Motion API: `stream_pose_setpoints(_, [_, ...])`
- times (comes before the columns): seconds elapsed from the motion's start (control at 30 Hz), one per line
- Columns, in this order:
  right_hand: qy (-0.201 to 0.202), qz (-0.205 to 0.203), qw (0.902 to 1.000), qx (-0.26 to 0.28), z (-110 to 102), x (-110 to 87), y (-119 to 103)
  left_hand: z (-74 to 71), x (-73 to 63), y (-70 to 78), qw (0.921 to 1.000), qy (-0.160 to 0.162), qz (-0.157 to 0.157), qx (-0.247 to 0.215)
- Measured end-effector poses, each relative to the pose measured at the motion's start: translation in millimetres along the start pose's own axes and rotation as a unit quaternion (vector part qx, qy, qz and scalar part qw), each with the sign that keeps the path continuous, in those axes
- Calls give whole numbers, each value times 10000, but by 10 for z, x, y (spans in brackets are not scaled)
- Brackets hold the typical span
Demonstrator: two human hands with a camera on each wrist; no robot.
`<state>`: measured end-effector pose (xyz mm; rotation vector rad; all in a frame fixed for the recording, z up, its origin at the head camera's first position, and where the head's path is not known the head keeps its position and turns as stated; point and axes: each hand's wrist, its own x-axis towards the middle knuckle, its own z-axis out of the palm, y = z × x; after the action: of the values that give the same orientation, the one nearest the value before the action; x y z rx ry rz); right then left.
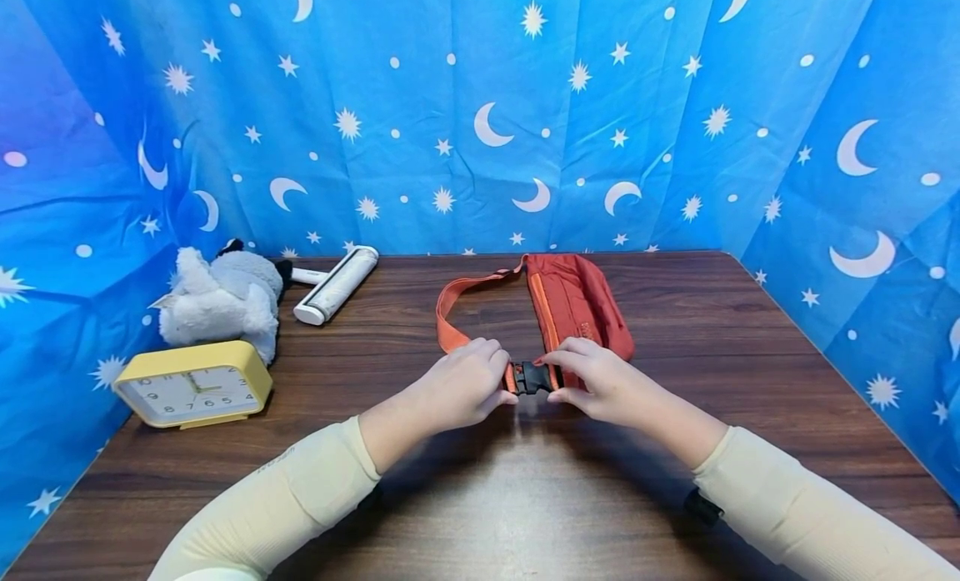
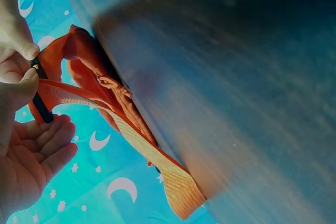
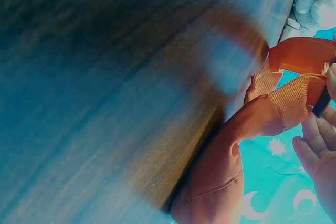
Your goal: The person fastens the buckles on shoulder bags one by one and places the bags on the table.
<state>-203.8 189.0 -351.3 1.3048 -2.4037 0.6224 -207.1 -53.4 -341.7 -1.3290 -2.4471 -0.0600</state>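
The red bag (image 1: pixel 577 302) looked like soft, creased cloth, mostly matt. On the bag's near side, the buckle (image 1: pixel 535 378) was black and smooth, apparently plastic. The strap (image 2: pixel 181 192), left of the bag, was webbing with a ribbed weave. Under the bag, the bench (image 1: pixel 510 498) showed dark wood grain, smooth and glossy. Farther left of the bag were a fluffy plush toy (image 1: pixel 225 302), a clock (image 1: pixel 191 387) with a smooth yellow plastic-looking case and a roller (image 1: pixel 337 285) in shiny white plastic. Behind the bag hung wrinkled printed cloth (image 1: pixel 420 168).
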Motion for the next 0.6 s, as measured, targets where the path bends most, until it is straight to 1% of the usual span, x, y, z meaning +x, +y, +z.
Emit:
stream_pose_setpoints(0.13, [8,-17,10000,-19,0,5,0,-8,4,1,10000,35,13,-38])
stream_pose_setpoints(0.4, [-15,37,10000,56,13,4,2,-22,-4,4,10000,-26,-27,-58])
stream_pose_setpoints(0.6, [-14,93,10000,15,17,1,-2,-20,-5,-3,9999,75,18,-105])
